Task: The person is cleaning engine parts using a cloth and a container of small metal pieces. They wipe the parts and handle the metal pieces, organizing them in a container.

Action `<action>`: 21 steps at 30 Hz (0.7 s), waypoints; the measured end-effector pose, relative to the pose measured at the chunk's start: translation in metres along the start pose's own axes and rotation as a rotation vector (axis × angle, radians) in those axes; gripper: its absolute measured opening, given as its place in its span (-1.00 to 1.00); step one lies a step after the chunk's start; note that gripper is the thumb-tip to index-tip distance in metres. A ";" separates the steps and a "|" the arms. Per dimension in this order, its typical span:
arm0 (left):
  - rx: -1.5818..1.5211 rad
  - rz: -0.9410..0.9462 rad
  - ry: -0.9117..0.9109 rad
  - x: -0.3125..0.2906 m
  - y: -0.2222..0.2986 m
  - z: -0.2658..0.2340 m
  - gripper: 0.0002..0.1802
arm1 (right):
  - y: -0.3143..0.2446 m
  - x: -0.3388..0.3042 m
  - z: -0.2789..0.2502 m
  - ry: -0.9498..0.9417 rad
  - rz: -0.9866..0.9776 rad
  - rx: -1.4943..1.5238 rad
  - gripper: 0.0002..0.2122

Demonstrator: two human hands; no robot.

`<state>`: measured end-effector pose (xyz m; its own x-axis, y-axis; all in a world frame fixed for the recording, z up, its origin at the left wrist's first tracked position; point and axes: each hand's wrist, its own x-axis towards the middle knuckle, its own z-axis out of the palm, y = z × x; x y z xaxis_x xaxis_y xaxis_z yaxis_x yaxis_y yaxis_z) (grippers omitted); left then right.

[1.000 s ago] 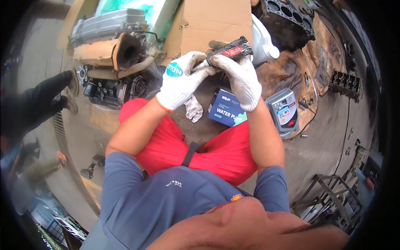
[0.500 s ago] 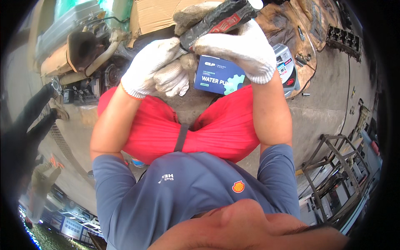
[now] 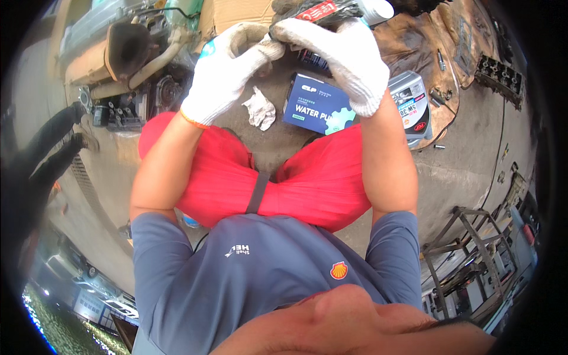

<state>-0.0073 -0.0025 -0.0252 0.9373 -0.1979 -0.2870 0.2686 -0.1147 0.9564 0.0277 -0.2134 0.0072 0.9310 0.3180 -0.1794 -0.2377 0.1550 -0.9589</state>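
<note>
A black plastic package (image 3: 338,13) with a red label is held up at the top of the view, partly cut off by the edge. A white cylindrical end (image 3: 377,10) shows at its right. My right hand (image 3: 349,62), in a white knit glove, is closed round the package from below. The gloved fingers of my left hand (image 3: 228,74) pinch the package's left tip. Under my hands a blue box (image 3: 313,106) lies on the floor, and a crumpled white rag (image 3: 259,109) is to its left.
A grey oil jug (image 3: 410,97) is at the right of the box, beside stained brown cardboard (image 3: 408,44) with small tools. Engine parts (image 3: 124,65) fill the left. A dark metal part (image 3: 499,80) and a metal frame (image 3: 467,236) are at the right. A person's dark legs (image 3: 53,148) show left.
Both hands and the black package have moved up and away from me. My left hand has come clear of the crumpled rag, which now shows whole on the floor.
</note>
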 end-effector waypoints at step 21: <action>1.140 -0.388 -0.851 -0.021 -0.103 -0.035 -0.47 | 0.021 0.043 0.023 0.192 -0.142 0.503 -0.77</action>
<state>-0.0471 0.0471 -0.1154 0.3307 -0.4295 -0.8403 -0.2273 -0.9005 0.3708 0.0563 -0.1744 -0.0158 0.9861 0.0928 -0.1378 -0.1654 0.6264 -0.7618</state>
